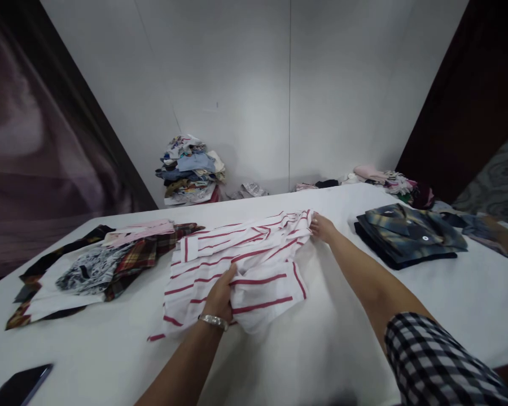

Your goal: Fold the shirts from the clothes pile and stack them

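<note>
I have the striped shirt [245, 255] lying on the white worktop [110, 352], my left hand [220, 297] pinching its near side and my right hand [322, 228] gripping its right end, presumably because it is limp and needs steadying.

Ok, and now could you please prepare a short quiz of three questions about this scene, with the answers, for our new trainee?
1. Fill in: the left-hand grip and the right-hand grip both hold a white garment with ____ stripes.

2. True or false: the bracelet is worn on the right arm.

3. Which one lies to the right of the striped garment?
A) the phone
B) the folded dark shirt
C) the red plaid cloth

Key:
1. Red.
2. False; the bracelet is on the left arm.
3. B.
</note>
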Action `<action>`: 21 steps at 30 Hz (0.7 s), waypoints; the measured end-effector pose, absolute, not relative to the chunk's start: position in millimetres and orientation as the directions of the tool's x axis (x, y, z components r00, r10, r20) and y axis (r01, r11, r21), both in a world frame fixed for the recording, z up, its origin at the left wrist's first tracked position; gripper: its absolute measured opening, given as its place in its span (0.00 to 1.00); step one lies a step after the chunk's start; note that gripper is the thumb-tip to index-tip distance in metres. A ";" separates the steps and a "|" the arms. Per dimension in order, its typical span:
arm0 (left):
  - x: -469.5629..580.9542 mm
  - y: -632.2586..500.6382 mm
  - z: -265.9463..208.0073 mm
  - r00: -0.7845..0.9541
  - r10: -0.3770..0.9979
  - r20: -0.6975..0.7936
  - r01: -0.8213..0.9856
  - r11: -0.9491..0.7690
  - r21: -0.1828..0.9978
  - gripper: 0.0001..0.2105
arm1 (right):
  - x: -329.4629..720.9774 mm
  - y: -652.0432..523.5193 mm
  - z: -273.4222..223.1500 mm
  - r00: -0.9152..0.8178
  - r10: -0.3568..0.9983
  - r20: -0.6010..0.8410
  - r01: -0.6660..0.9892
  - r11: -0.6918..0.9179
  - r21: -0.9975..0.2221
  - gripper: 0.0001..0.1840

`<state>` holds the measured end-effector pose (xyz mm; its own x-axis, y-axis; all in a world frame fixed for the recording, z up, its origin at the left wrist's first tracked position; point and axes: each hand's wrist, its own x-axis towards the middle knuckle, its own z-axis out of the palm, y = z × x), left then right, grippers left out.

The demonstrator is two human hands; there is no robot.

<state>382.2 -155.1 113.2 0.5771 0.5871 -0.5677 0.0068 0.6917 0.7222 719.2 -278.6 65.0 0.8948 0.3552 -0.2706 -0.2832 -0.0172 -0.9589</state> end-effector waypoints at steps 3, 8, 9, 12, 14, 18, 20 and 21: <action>382.2 -162.0 113.7 0.613 0.557 -0.560 0.006 0.705 0.709 0.13 | 701.3 -291.2 50.3 0.859 0.379 -0.345 -0.341 -0.081 -0.937 0.17; 380.2 -175.8 124.3 0.636 0.531 -0.560 -0.008 0.730 0.684 0.12 | 673.8 -308.8 40.7 0.853 0.348 -0.389 -0.367 -0.132 -0.921 0.21; 380.0 -179.2 126.3 0.646 0.533 -0.547 -0.015 0.725 0.689 0.12 | 667.1 -309.6 41.1 0.837 0.369 -0.404 -0.381 -0.135 -0.915 0.19; 379.2 -191.9 127.7 0.698 0.533 -0.479 -0.015 0.679 0.734 0.11 | 647.0 -305.8 45.1 0.812 0.427 -0.397 -0.398 -0.092 -0.913 0.13; 378.5 -202.3 125.1 0.746 0.536 -0.396 -0.008 0.601 0.799 0.11 | 638.8 -303.2 50.9 0.853 0.394 -0.343 -0.363 -0.024 -0.931 0.13; 382.0 -231.0 116.0 0.832 0.545 -0.107 0.018 0.165 0.986 0.10 | 642.9 -320.9 67.0 0.959 0.207 -0.191 -0.216 0.102 -0.971 0.24; 388.0 -252.2 108.2 0.885 0.465 0.002 0.041 -0.081 0.996 0.11 | 650.0 -343.0 71.2 0.991 0.107 -0.085 -0.098 0.119 -0.988 0.27; 391.6 -264.5 102.9 0.916 0.398 0.037 0.037 -0.176 0.984 0.11 | 652.8 -355.8 71.2 0.997 0.066 -0.047 -0.054 0.102 -0.993 0.28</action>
